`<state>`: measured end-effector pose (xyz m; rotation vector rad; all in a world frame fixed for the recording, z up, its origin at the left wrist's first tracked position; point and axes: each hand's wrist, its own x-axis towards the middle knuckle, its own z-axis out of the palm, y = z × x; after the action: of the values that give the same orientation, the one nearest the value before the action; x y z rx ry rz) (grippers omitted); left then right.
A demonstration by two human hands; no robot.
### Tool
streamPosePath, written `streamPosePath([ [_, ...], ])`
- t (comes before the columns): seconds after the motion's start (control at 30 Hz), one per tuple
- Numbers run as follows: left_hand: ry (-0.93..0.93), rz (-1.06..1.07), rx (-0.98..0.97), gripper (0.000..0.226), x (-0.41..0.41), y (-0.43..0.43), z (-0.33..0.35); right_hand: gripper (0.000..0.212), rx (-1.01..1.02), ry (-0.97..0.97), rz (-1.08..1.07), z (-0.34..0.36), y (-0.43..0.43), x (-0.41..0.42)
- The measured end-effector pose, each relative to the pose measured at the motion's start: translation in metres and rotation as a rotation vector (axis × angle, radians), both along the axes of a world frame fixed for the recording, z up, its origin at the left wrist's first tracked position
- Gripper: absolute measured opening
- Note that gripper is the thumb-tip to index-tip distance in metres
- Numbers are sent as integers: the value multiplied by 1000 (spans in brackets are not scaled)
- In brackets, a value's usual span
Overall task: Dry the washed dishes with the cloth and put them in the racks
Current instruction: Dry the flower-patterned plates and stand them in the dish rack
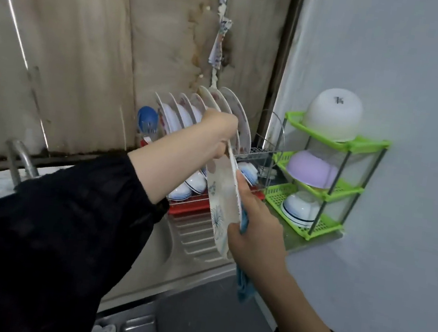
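A flower-patterned plate [219, 202] stands on edge in the air in front of the dish rack. My left hand [216, 134] grips its top rim. My right hand [256, 233] holds the plate's lower right rim, with a blue cloth [244, 287] pressed between the palm and the plate's far side; the cloth's tail hangs below the hand. Behind the plate, the metal dish rack [256, 154] holds several upright plates [228, 111] on top and several bowls [189, 187] below.
A green three-tier corner shelf [355, 145] at the right carries an upturned white bowl [333, 114], a purple bowl [310, 169] and a blue-rimmed bowl [302, 208]. A tap [20, 157] stands at the left, and the ribbed steel drainboard [191, 235] lies under the plate.
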<state>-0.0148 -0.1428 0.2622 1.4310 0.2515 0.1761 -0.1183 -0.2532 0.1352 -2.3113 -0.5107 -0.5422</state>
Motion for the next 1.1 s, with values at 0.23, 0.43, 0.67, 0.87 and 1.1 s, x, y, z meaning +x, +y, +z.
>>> streamPosePath([
  [0.23, 95, -247, 149, 9, 53, -37, -1, 95, 126, 83, -154, -6, -53, 44],
  [0.43, -252, -63, 805, 57, 133, -30, -7, 94, 161, -40, -215, 10, -81, 88],
  [0.67, -251, 95, 1458, 71, 215, -4, -26, 92, 194, -215, -154, 70, -94, 158],
  [0.87, -318, 243, 1669, 58, 242, 11, -44, 88, 137, -208, -97, 113, -84, 216],
  [1.1, -396, 359, 1781, 58, 253, 16, -57, 88, 66, -173, -84, 124, -69, 288],
])
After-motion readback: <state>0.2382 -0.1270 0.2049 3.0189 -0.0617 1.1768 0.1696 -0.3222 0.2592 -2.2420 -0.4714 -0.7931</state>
